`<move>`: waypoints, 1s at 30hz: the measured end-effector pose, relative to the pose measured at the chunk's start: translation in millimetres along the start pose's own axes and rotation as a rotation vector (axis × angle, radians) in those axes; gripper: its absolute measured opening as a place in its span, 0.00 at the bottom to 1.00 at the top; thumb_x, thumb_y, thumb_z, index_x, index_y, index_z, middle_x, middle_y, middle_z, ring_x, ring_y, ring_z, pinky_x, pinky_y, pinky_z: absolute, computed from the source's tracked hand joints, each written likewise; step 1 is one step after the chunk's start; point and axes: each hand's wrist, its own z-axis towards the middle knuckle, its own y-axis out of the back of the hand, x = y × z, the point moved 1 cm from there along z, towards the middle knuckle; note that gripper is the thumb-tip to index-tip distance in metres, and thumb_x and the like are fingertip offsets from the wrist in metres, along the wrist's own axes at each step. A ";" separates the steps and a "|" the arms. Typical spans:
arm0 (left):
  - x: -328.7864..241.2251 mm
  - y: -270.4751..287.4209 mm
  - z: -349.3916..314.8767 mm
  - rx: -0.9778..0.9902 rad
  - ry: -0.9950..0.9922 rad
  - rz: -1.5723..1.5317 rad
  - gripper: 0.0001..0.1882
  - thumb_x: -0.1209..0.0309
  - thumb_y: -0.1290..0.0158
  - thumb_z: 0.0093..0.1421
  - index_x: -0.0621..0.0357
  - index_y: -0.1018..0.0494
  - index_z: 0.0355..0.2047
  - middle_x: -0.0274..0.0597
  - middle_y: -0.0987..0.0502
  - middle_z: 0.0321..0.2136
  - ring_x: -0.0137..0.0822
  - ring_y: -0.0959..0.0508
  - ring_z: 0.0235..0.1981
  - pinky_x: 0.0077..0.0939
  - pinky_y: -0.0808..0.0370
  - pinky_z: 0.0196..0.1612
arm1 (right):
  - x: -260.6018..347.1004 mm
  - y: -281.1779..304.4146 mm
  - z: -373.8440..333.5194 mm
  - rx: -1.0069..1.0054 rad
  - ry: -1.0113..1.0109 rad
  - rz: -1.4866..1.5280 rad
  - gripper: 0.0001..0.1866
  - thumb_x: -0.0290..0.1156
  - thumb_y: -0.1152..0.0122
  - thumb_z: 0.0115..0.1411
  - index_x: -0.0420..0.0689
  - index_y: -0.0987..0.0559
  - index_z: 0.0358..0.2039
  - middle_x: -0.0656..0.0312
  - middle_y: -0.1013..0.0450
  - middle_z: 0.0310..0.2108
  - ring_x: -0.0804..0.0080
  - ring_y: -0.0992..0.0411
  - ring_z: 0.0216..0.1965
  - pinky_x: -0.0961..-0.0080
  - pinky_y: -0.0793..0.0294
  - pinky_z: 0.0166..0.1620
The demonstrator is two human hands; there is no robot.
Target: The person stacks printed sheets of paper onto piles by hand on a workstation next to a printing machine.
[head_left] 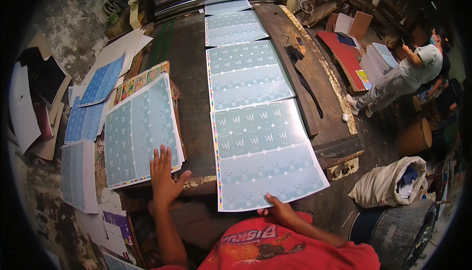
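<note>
My right hand (280, 212) pinches the near edge of a pale blue-green printed sheet (263, 154), thumb on top and fingers beneath. That sheet lies at the near end of a row; a second printed sheet (250, 76) and more beyond it run away from me along the dark machine bed, each touching or overlapping its neighbour. On the left, a stack of like printed sheets (140, 127) stands beside the bed. My left hand (166, 174), fingers spread, rests at the stack's near right corner and holds nothing.
Shiny metal rollers (211, 0) cross the bed's far end. A dark rail (295, 88) runs along its right side. More stacked sheets (78, 176) stand at far left. A person (418, 68) stands by another stack at right. A white sack (391, 181) sits at lower right.
</note>
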 end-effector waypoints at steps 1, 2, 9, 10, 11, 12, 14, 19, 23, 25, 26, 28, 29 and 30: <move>4.0 -2.4 -1.3 0.002 0.006 -0.040 0.43 0.46 0.47 0.59 0.59 0.45 0.66 0.49 0.47 0.68 0.51 0.53 0.70 0.51 0.58 0.69 | 1.5 -3.7 -4.8 0.000 -0.017 0.042 0.21 0.44 0.49 0.67 0.36 0.30 0.46 0.52 0.25 0.35 0.68 0.25 0.31 0.74 0.27 0.34; 9.5 -7.5 1.0 0.007 0.002 -0.090 0.40 0.48 0.48 0.61 0.59 0.45 0.66 0.49 0.46 0.68 0.51 0.53 0.70 0.51 0.58 0.69 | 4.7 -4.8 -9.2 -0.011 -0.027 0.085 0.21 0.44 0.50 0.68 0.36 0.30 0.47 0.52 0.25 0.35 0.67 0.25 0.31 0.74 0.27 0.35; 55.6 -32.0 -1.6 0.010 -0.003 -0.420 0.28 0.64 0.47 0.63 0.67 0.35 0.59 0.55 0.38 0.63 0.51 0.43 0.67 0.44 0.51 0.68 | 17.3 6.4 34.1 -0.082 0.161 0.229 0.28 0.52 0.49 0.66 0.38 0.30 0.50 0.52 0.21 0.34 0.69 0.24 0.29 0.74 0.23 0.36; 45.6 -29.1 -3.9 -0.139 0.014 -0.494 0.24 0.61 0.49 0.65 0.69 0.28 0.53 0.56 0.29 0.56 0.52 0.37 0.64 0.42 0.52 0.69 | 18.5 5.3 45.5 -0.083 0.126 0.211 0.28 0.53 0.49 0.65 0.38 0.29 0.50 0.53 0.21 0.34 0.71 0.24 0.29 0.75 0.24 0.36; 65.0 -29.7 -5.2 -0.017 0.046 -0.539 0.24 0.64 0.54 0.68 0.70 0.34 0.58 0.55 0.37 0.62 0.54 0.45 0.67 0.42 0.50 0.68 | 22.3 3.9 53.7 -0.076 0.087 0.196 0.28 0.54 0.49 0.65 0.39 0.29 0.49 0.55 0.20 0.35 0.73 0.24 0.28 0.76 0.24 0.36; 88.4 -37.7 -5.7 -0.059 0.031 -0.556 0.26 0.60 0.57 0.70 0.72 0.35 0.57 0.57 0.36 0.61 0.54 0.41 0.65 0.41 0.46 0.66 | 25.5 -2.1 59.9 -0.077 0.120 0.204 0.27 0.54 0.50 0.65 0.40 0.28 0.49 0.56 0.21 0.35 0.73 0.24 0.29 0.76 0.23 0.37; 23.6 -2.3 -4.7 -0.062 0.305 -0.586 0.26 0.62 0.58 0.68 0.76 0.32 0.54 0.64 0.27 0.51 0.51 0.28 0.53 0.39 0.34 0.58 | 32.6 -4.1 50.3 -0.117 0.180 0.220 0.23 0.50 0.51 0.67 0.44 0.30 0.51 0.57 0.22 0.38 0.76 0.25 0.28 0.75 0.23 0.38; -13.6 26.1 10.1 -0.369 0.768 -1.005 0.29 0.57 0.60 0.69 0.77 0.33 0.54 0.62 0.31 0.56 0.53 0.33 0.58 0.42 0.42 0.64 | 38.0 -0.3 48.2 -0.182 0.314 0.261 0.23 0.43 0.51 0.68 0.53 0.40 0.60 0.58 0.24 0.44 0.78 0.25 0.30 0.74 0.22 0.39; -15.1 37.5 13.6 -0.717 0.618 -1.442 0.25 0.59 0.60 0.70 0.72 0.31 0.52 0.59 0.31 0.56 0.52 0.33 0.59 0.47 0.42 0.63 | 43.7 0.5 52.9 -0.217 0.401 0.292 0.35 0.39 0.50 0.68 0.53 0.55 0.69 0.56 0.29 0.53 0.75 0.25 0.36 0.72 0.22 0.42; 7.0 12.0 1.3 -0.574 0.717 -1.200 0.28 0.57 0.59 0.71 0.74 0.33 0.56 0.59 0.32 0.57 0.53 0.34 0.60 0.40 0.39 0.63 | 43.6 1.7 55.4 -0.293 0.430 0.320 0.37 0.39 0.50 0.68 0.52 0.58 0.70 0.55 0.32 0.56 0.73 0.25 0.38 0.71 0.21 0.43; 23.0 -6.6 -6.7 -0.488 0.535 -1.025 0.29 0.55 0.59 0.70 0.75 0.32 0.54 0.59 0.29 0.54 0.52 0.31 0.56 0.39 0.36 0.60 | 47.9 -1.3 53.4 -0.300 0.421 0.322 0.38 0.40 0.50 0.68 0.49 0.58 0.70 0.54 0.35 0.59 0.71 0.26 0.41 0.70 0.22 0.44; 16.9 -28.0 -17.6 -0.306 0.275 -0.986 0.30 0.54 0.59 0.70 0.76 0.28 0.50 0.57 0.23 0.45 0.49 0.24 0.47 0.38 0.32 0.57 | 56.7 -1.6 52.9 -0.189 0.397 0.261 0.36 0.41 0.51 0.68 0.48 0.56 0.70 0.55 0.35 0.59 0.72 0.26 0.41 0.70 0.22 0.45; -2.5 -22.2 -22.4 -0.193 0.140 -0.928 0.29 0.54 0.60 0.71 0.74 0.25 0.45 0.54 0.20 0.41 0.48 0.23 0.47 0.39 0.38 0.62 | 61.0 -2.0 53.5 -0.139 0.383 0.238 0.36 0.41 0.51 0.68 0.48 0.54 0.70 0.55 0.34 0.59 0.72 0.27 0.42 0.70 0.23 0.46; -28.1 -2.0 -23.3 -0.078 0.016 -0.876 0.28 0.54 0.60 0.70 0.71 0.23 0.43 0.52 0.19 0.39 0.48 0.23 0.49 0.42 0.43 0.64 | 67.4 -6.2 54.8 -0.041 0.368 0.207 0.33 0.44 0.49 0.67 0.46 0.45 0.67 0.56 0.33 0.57 0.74 0.28 0.42 0.70 0.24 0.47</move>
